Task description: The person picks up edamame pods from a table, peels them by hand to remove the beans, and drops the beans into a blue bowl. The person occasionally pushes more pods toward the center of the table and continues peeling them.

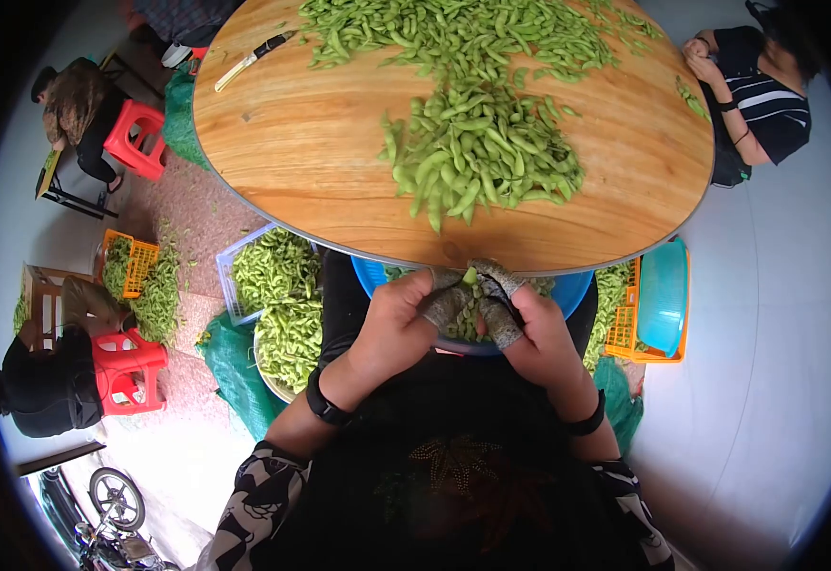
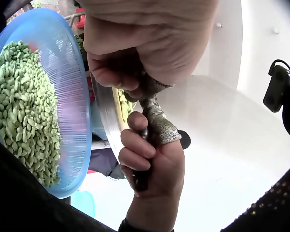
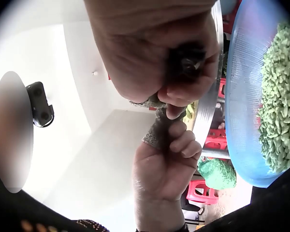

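Both hands meet at the table's near edge, grey coverings on their thumbs and some fingers. Between the fingertips of the left hand [image 1: 387, 328] is a green pod [image 1: 470, 276], pinched beside the right thumb. The right hand [image 1: 544, 338] touches there too; in the left wrist view its fingers [image 2: 137, 147] curl round a dark object [image 2: 141, 180], also visible in the right wrist view as a dark shape [image 3: 186, 63] in the palm. Below the hands stands a blue basket [image 2: 87, 140] holding shelled green beans [image 2: 26, 111]. The exact fingertip contact is partly hidden.
The wooden table [image 1: 292, 143] bears a heap of pods [image 1: 482, 152] and a knife [image 1: 254, 61]. A crate of pods [image 1: 273, 271] stands left, an orange crate [image 1: 623, 324] right. People sit left and right; red stools [image 1: 135, 138] stand at left.
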Action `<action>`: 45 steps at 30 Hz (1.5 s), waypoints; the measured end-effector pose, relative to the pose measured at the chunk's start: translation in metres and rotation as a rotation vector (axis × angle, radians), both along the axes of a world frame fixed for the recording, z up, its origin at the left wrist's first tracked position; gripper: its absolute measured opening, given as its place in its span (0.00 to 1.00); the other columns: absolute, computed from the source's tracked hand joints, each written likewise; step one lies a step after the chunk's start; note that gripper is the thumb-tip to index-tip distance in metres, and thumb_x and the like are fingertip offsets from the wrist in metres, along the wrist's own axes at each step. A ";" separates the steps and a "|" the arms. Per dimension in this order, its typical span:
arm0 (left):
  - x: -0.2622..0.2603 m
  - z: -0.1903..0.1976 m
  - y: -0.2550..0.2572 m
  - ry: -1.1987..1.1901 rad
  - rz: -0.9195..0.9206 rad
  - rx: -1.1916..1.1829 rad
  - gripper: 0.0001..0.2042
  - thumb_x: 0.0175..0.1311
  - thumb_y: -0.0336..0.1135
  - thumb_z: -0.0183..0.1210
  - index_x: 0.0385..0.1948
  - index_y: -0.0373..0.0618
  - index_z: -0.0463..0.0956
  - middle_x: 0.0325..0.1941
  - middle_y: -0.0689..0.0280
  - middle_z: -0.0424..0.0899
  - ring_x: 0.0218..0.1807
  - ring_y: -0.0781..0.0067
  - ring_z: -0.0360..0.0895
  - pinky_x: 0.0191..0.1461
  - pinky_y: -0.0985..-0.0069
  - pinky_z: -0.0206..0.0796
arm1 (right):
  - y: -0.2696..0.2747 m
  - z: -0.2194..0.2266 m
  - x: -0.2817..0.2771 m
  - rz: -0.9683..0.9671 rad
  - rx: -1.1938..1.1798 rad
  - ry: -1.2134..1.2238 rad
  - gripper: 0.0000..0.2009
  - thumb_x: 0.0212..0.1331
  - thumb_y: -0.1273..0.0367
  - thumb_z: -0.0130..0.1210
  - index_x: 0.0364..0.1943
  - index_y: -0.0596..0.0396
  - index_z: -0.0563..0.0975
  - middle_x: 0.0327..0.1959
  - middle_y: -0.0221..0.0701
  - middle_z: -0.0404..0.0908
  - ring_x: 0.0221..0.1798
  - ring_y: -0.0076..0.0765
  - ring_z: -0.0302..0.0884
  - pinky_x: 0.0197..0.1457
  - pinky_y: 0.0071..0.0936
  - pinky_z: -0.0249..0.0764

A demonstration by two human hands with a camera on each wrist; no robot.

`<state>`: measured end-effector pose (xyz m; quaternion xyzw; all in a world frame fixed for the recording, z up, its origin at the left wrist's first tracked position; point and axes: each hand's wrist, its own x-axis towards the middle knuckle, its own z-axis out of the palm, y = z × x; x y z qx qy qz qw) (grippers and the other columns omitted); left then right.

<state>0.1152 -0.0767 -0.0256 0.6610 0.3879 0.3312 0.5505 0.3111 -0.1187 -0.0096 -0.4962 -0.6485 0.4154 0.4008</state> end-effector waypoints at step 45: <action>0.008 0.024 0.010 0.147 -0.412 -0.081 0.06 0.58 0.22 0.50 0.36 0.37 0.72 0.31 0.48 0.76 0.36 0.47 0.75 0.40 0.65 0.68 | 0.004 -0.003 0.010 -0.136 0.292 -0.365 0.16 0.37 0.71 0.65 0.32 0.59 0.74 0.30 0.41 0.76 0.30 0.56 0.75 0.34 0.38 0.75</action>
